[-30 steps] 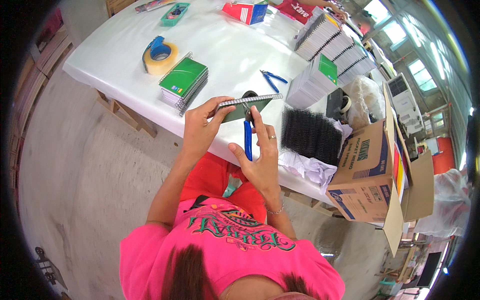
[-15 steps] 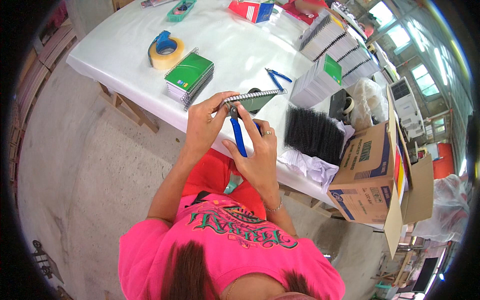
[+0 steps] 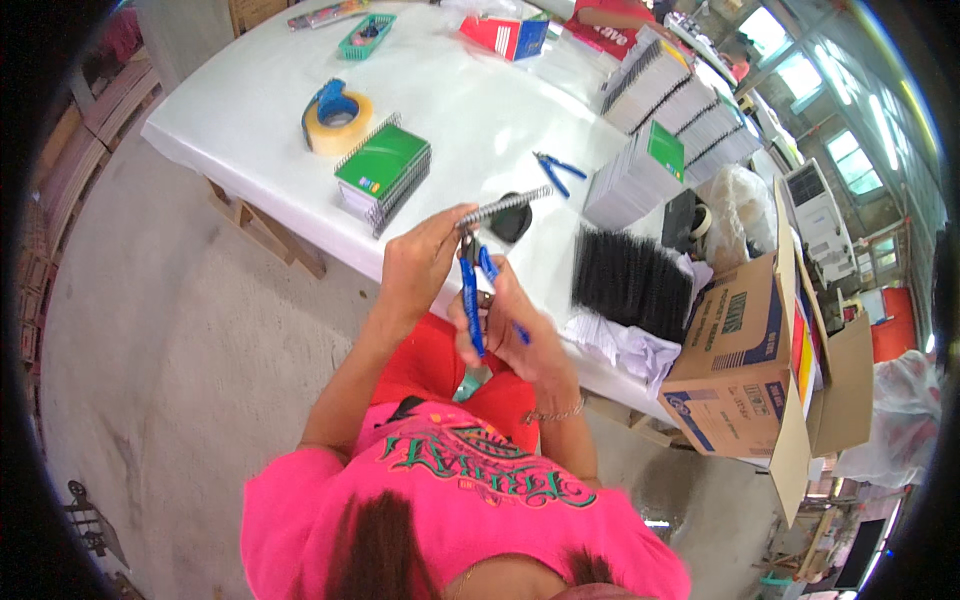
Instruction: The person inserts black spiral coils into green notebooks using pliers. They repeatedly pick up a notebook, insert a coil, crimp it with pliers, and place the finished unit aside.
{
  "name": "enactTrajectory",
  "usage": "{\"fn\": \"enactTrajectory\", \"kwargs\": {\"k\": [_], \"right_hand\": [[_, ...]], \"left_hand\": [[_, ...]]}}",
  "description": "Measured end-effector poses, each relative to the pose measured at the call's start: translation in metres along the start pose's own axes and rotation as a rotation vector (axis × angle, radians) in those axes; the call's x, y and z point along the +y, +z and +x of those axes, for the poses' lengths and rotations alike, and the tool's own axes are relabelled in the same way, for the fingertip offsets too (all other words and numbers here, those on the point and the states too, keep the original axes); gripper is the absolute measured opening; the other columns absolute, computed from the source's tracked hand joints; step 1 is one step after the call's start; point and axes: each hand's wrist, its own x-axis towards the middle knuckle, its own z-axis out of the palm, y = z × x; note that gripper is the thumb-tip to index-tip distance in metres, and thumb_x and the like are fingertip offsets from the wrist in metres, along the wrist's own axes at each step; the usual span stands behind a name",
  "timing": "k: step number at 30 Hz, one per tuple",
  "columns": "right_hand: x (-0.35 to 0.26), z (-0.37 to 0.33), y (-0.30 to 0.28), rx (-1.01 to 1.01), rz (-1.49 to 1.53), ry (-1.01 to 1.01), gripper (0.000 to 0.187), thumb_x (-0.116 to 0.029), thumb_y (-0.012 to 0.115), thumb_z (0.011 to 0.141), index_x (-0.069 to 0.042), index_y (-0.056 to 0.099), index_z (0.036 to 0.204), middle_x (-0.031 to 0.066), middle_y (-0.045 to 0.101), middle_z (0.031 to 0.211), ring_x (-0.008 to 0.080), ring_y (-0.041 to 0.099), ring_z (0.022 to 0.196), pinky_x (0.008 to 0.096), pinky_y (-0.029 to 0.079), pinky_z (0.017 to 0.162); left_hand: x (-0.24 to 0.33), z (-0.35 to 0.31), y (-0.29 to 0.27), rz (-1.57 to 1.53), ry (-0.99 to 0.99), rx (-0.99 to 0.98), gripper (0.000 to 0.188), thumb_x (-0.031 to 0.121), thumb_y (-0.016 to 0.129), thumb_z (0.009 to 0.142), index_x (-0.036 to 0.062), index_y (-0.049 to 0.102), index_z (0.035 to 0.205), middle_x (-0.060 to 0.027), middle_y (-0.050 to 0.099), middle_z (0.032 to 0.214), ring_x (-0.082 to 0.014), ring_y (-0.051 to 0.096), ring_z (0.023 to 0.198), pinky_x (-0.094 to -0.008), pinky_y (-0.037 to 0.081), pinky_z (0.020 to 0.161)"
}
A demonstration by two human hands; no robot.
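Note:
My left hand (image 3: 415, 268) pinches a small spiral notebook (image 3: 508, 205), seen almost edge-on with its wire coil uppermost. In my right hand (image 3: 522, 330) are blue-handled cutting pliers (image 3: 471, 300), handles spread apart. Their jaws meet the coil's end beside my left fingertips; whether they bite the wire is hidden. Beyond the notebook, a dark round object (image 3: 511, 220) lies on the white table (image 3: 450, 110). Left of it sits a pile of green-covered spiral notebooks (image 3: 385, 165). A second pair of blue-handled pliers (image 3: 560, 172) lies farther back.
A tape dispenser (image 3: 337, 120) and a green basket (image 3: 367, 37) stand toward the far left. Tall notebook stacks (image 3: 630, 185) rise at right, behind a heap of black coils (image 3: 630, 285). An open cardboard box (image 3: 735, 350) sits at the right edge. Another person's arm (image 3: 610, 15) shows far back.
The notebook has turned from showing its dark green cover to nearly edge-on. My right hand has shifted lower, and the pliers' handles show wider apart.

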Motion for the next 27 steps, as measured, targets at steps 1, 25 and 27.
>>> {"fn": "enactTrajectory", "kwargs": {"k": [1,25,27], "right_hand": [[0.008,0.003,-0.006,0.061,-0.208,-0.044,0.047,-0.041,0.050,0.103,-0.011,0.034,0.136,0.0123,0.057,0.092,0.0203,0.061,0.068,0.0286,0.050,0.061],[0.066,0.030,-0.131,1.178,-1.713,-0.395,0.053,-0.031,0.071,0.085,-0.012,0.057,0.131,0.0215,0.047,0.129,0.0398,0.041,0.122,0.0539,0.030,0.104],[0.070,0.034,-0.127,1.187,-1.718,-0.427,0.049,-0.029,0.072,0.084,-0.012,0.060,0.129,0.0210,0.050,0.125,0.0404,0.043,0.121,0.0549,0.032,0.104]], "left_hand": [[-0.006,0.001,0.003,-0.033,0.011,0.011,0.027,0.000,0.060,0.090,0.0036,0.067,0.115,-0.0136,0.072,0.102,-0.0254,0.072,0.087,-0.0331,0.056,0.071],[-0.137,0.191,-0.117,-0.004,-0.219,-0.186,0.042,0.019,0.037,0.095,0.0092,0.058,0.129,-0.0039,0.061,0.122,-0.0176,0.059,0.107,-0.0323,0.046,0.097],[-0.161,0.204,-0.113,0.130,0.053,-0.222,0.040,0.021,0.036,0.092,0.0087,0.062,0.120,-0.0070,0.062,0.118,-0.0204,0.059,0.103,-0.0332,0.043,0.097]]}}
